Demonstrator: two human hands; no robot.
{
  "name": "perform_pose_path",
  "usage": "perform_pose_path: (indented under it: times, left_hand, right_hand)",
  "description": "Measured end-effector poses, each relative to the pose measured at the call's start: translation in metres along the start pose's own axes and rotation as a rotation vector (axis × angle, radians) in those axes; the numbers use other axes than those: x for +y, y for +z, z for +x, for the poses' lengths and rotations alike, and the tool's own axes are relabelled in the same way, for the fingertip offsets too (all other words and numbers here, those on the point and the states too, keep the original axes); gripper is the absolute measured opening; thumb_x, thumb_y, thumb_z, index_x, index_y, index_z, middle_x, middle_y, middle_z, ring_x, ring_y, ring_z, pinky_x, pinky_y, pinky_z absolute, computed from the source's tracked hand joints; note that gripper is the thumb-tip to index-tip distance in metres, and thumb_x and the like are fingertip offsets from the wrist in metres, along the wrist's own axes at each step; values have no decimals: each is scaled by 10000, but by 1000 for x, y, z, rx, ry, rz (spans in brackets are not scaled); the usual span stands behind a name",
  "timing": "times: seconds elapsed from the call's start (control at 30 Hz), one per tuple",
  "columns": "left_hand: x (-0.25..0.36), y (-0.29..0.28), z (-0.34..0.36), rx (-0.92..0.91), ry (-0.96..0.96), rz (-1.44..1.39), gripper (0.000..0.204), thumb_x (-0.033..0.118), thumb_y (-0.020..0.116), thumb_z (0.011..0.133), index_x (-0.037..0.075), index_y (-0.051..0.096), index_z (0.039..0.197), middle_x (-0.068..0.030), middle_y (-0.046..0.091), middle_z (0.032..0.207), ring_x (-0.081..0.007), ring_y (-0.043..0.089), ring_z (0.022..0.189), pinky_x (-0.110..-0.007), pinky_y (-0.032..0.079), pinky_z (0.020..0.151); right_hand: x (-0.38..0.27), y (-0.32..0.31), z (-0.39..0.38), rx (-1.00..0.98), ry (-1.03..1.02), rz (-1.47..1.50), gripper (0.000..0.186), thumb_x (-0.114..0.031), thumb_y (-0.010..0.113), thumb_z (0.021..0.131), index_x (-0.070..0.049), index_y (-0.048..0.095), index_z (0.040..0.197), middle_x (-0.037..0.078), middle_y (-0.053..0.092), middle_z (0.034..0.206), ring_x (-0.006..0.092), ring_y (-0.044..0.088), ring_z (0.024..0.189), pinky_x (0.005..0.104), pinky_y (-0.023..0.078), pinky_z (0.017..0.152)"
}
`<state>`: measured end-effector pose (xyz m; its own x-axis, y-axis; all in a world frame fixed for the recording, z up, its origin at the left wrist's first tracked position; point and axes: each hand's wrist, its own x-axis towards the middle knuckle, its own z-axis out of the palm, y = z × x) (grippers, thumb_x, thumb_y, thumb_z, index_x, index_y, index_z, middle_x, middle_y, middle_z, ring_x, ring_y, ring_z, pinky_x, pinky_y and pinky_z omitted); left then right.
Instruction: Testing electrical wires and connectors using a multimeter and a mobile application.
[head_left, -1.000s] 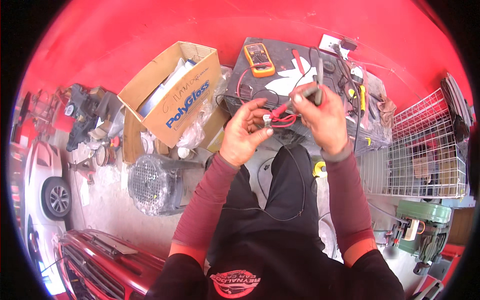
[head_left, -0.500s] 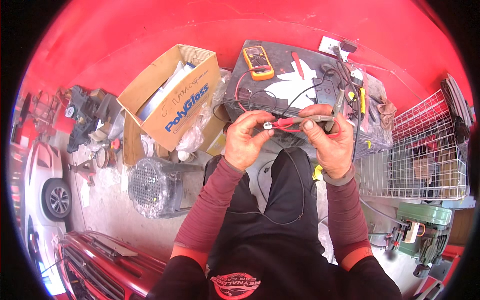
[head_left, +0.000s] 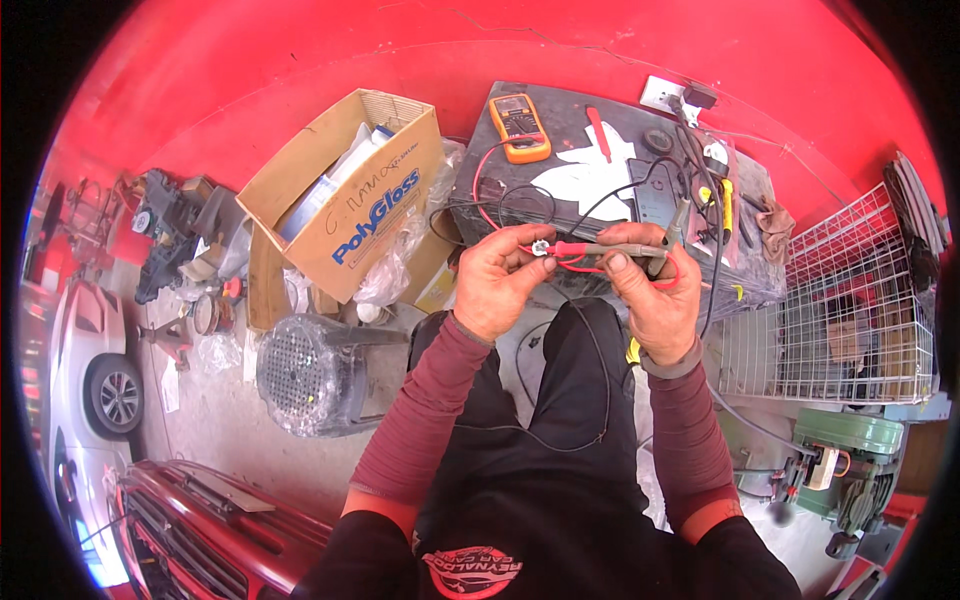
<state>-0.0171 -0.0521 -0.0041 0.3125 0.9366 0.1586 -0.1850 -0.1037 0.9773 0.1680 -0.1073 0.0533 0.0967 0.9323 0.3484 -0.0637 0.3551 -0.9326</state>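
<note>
Between thumb and fingertips, my left hand [head_left: 493, 285] pinches a small white connector [head_left: 541, 247]. My right hand [head_left: 655, 300] is closed on a red-and-grey test probe [head_left: 600, 249] that lies nearly level. Its red end points at the connector; whether the tip touches inside is too small to tell. A second grey probe [head_left: 679, 222] sticks up beside my right fingers, apparently in the same grip. Red cable loops below the probe. On the dark, plastic-wrapped bench [head_left: 480, 130] beyond my hands lies an orange multimeter [head_left: 521, 128] with a red lead.
White paper [head_left: 590, 180] and a red-handled tool [head_left: 598, 134] lie on the bench. Black cables run down from a wall socket [head_left: 660, 95]. An open cardboard box [head_left: 350, 200] stands left, a round-seated stool [head_left: 312, 375] below it. To the right is a white wire basket [head_left: 850, 330].
My right hand has moved slightly left with the probe, bringing its red end nearer the connector. The second probe has shifted a little. My left hand keeps its pinch.
</note>
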Motion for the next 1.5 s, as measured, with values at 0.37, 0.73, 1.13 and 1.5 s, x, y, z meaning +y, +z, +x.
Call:
perform_pose_path:
  times: [0.37, 0.73, 1.13, 1.5]
  left_hand:
    - [-1, 4, 4, 48, 137, 64, 319, -79, 674, 842, -12, 680, 1154, -95, 608, 1160, -110, 654, 788, -243, 551, 627]
    - [0, 2, 1, 62, 204, 81, 378, -143, 629, 826, -21, 673, 1181, -103, 580, 1195, -117, 626, 872, -247, 548, 693]
    - [3, 3, 1, 86, 220, -28, 346, -117, 637, 843, -8, 678, 1168, -90, 577, 1219, -118, 649, 827, -244, 552, 680]
    - [1, 1, 3, 72, 215, -86, 327, -86, 650, 862, -11, 669, 1179, -101, 573, 1223, -125, 649, 839, -248, 560, 674]
  right_hand:
    - [-5, 10, -9, -62, -195, -262, 190, -27, 728, 827, 10, 671, 1004, 109, 674, 901, 191, 645, 788, 289, 497, 696]
    - [-7, 19, -24, -73, -392, -454, 263, -1, 752, 789, 1, 649, 1031, 145, 677, 933, 266, 676, 809, 320, 526, 710]
    - [-7, 18, -27, -56, -413, -414, 246, -12, 748, 805, 23, 655, 1030, 145, 684, 924, 254, 665, 791, 322, 520, 706]
    - [-6, 20, -24, -45, -418, -412, 241, -22, 745, 814, 9, 660, 1037, 131, 690, 939, 258, 670, 809, 330, 525, 711]
